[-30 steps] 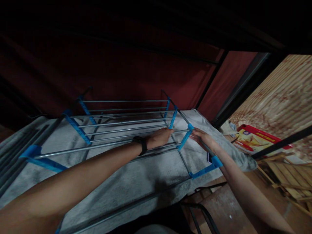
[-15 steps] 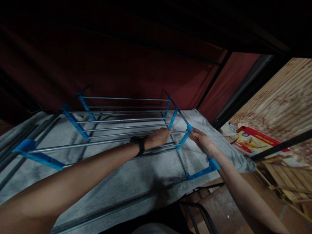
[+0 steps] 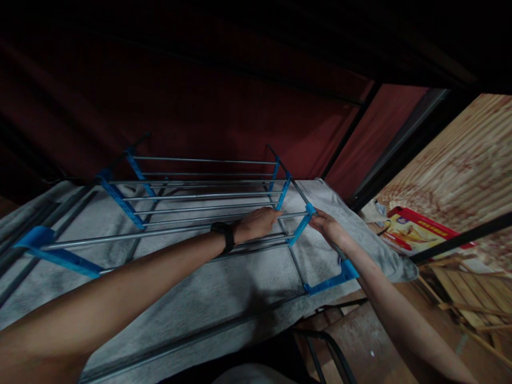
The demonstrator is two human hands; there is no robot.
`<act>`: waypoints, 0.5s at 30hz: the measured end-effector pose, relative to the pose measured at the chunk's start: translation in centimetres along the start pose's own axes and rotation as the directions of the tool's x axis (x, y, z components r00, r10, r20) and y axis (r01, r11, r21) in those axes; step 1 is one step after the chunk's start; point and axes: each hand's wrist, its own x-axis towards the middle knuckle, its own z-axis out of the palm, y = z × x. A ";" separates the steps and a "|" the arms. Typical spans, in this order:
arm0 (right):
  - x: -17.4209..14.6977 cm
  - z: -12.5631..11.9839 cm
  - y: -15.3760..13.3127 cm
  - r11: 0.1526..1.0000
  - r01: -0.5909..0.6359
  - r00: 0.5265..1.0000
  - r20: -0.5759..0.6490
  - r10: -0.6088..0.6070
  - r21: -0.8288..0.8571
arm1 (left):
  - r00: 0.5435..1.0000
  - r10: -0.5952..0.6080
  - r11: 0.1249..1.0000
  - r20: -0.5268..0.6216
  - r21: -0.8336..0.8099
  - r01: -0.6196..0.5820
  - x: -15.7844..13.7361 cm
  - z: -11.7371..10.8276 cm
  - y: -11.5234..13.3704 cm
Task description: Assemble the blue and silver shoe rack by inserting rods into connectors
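Observation:
A rack of grey metal tubes (image 3: 128, 238) and blue plastic brackets (image 3: 68, 260) lies on its side before me. My left hand (image 3: 258, 223), a black band on its wrist, is wrapped round a long tube near its right end. That tube runs into a blue bracket (image 3: 301, 226). On the bracket's outer side, my right hand (image 3: 328, 226) has its fingers closed round the side tube, close to the joint; the fingertips are partly hidden. Nearer to me, an end bracket (image 3: 334, 280) joins the side tubes and carries no cross tube.
Under the rack spreads a grey cloth (image 3: 192, 314), with a long loose-looking tube (image 3: 192, 341) along its front edge. Dark red panels (image 3: 224, 117) rise behind. At right are a red and yellow package (image 3: 420, 229), wooden slats (image 3: 472, 296) and a black metal frame (image 3: 336, 352).
Both hands keep their grip in nearly the same place. The left end of the rack has shifted slightly left and up in view.

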 end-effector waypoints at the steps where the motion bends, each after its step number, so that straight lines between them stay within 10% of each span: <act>1: 0.1 -0.1 0.1 1.000 0.001 1.000 0.004 -0.001 -0.031 | 1.000 0.005 1.000 -0.003 0.002 -0.005 0.0 0.1 0.0; 9: 0.1 -0.8 0.2 0.932 0.163 0.985 -0.004 -0.174 -0.323 | 1.000 0.001 1.000 0.012 0.003 -0.001 0.0 0.0 0.0; 15: 0.1 -0.3 -1.5 0.516 0.255 0.963 0.168 -0.211 -0.818 | 0.999 -0.023 0.998 0.031 -0.061 0.024 0.2 -0.3 0.2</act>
